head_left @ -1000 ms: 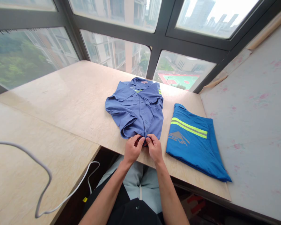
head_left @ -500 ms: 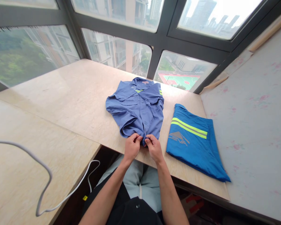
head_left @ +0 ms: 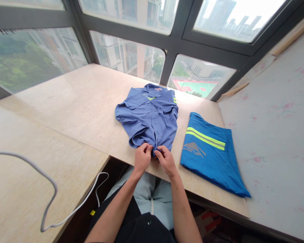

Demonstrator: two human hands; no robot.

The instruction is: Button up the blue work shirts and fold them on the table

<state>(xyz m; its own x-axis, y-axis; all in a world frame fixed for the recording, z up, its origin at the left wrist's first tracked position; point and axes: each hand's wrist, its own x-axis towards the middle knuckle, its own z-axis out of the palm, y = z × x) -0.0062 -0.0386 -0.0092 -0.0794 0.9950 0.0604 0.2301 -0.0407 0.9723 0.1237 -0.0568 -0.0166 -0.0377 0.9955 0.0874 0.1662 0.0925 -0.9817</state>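
Observation:
A blue-violet work shirt (head_left: 152,116) lies front up on the ledge, its collar toward the window and its hem toward me. Most of its front buttons are fastened, and yellow-green stripes show inside the neck and on one sleeve. My left hand (head_left: 143,157) pinches the shirt's front edge near the hem. Close beside it, my right hand (head_left: 166,160) is closed on the other front edge, thumb and fingers pressed together. The lowest button, if there is one, is hidden between my fingers.
To the right lies a folded bright blue garment (head_left: 210,155) with a yellow-green stripe and grey print. A white cable (head_left: 53,182) loops over the left board. The stone-look ledge (head_left: 83,101) borders windows (head_left: 126,54) and a papered wall (head_left: 273,141).
The fingers of my right hand have shifted slightly left at the hem, with the thumb moved closer to my left hand. The shirt stays in place; the view has moved slightly.

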